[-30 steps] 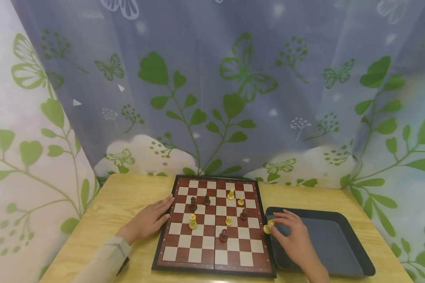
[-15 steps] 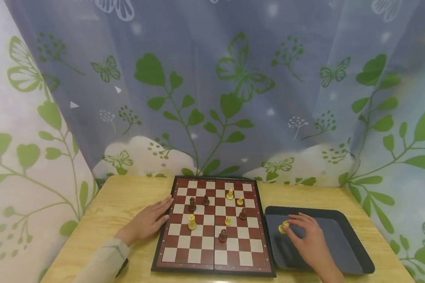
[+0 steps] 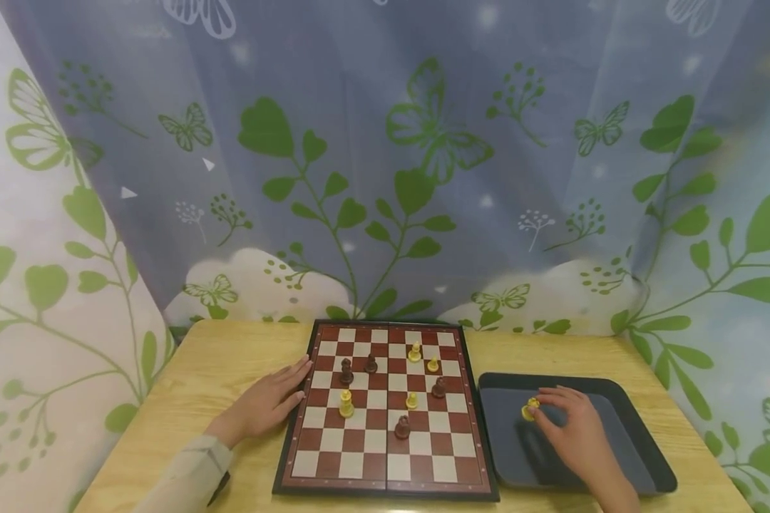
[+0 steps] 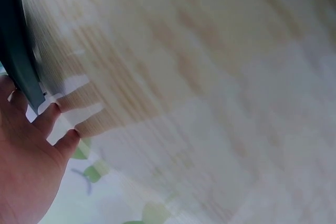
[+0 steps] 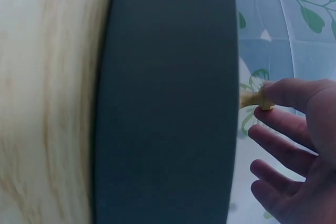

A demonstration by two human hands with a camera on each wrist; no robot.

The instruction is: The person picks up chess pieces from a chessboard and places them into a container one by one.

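My right hand (image 3: 577, 427) pinches a yellow chess piece (image 3: 530, 409) between thumb and index finger over the dark grey tray (image 3: 642, 420). In the right wrist view, that piece (image 5: 252, 98) shows beside the tray's flat surface (image 5: 168, 103), its top between the fingertips; whether it touches the tray I cannot tell. My left hand (image 3: 259, 402) lies with its fingers extended against the left edge of the chessboard (image 3: 362, 467). The left wrist view has this hand (image 4: 29, 156) at the board's dark edge (image 4: 23, 51).
Yellow pieces stand on the board, among them a tall one (image 3: 346, 404) and a small pawn (image 3: 433, 364). Several dark pieces share it, one (image 3: 402, 427) near the front. Board and tray lie side by side on a wooden table (image 3: 244, 342), before a patterned curtain (image 3: 334, 235).
My right hand has carried the yellow piece rightward, from the tray's left rim to over its inside. The left hand stays at the board's edge. The head view has shifted slightly.
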